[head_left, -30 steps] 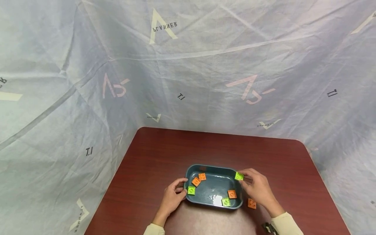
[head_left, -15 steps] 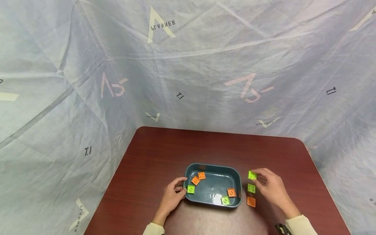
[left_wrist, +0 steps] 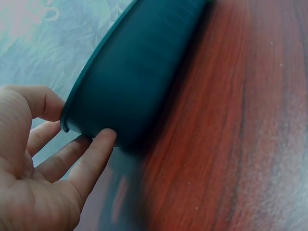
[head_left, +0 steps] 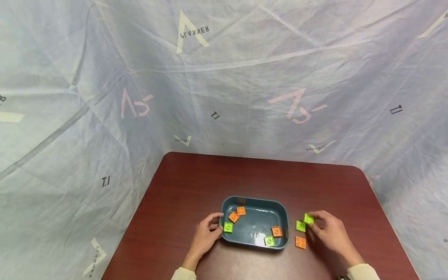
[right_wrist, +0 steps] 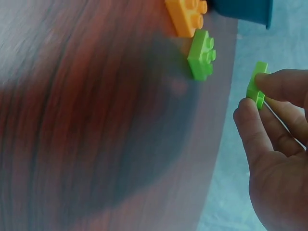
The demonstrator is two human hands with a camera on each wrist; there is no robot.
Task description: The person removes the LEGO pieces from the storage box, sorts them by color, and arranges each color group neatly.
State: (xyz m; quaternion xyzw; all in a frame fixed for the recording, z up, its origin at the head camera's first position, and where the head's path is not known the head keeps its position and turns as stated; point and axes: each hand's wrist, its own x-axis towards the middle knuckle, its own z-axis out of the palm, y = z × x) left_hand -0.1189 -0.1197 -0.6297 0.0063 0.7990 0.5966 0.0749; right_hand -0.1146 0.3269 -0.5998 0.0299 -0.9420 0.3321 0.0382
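The right hand (head_left: 330,232) pinches a squarish green brick (head_left: 308,218), studs up, right of the tray (head_left: 252,224). Running lengthwise left to right, the tray holds three orange bricks (head_left: 277,231) and two green ones (head_left: 228,227); the left hand's (head_left: 205,234) parted fingers touch it.

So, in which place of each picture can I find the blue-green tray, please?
Head: the blue-green tray lies low, right of centre, the left hand at its left end.
Left wrist: the tray spans the upper middle, its outer wall facing us.
Right wrist: only a part of the tray, cut off by the top edge, right of centre.
Shared landmark: the red-brown table.
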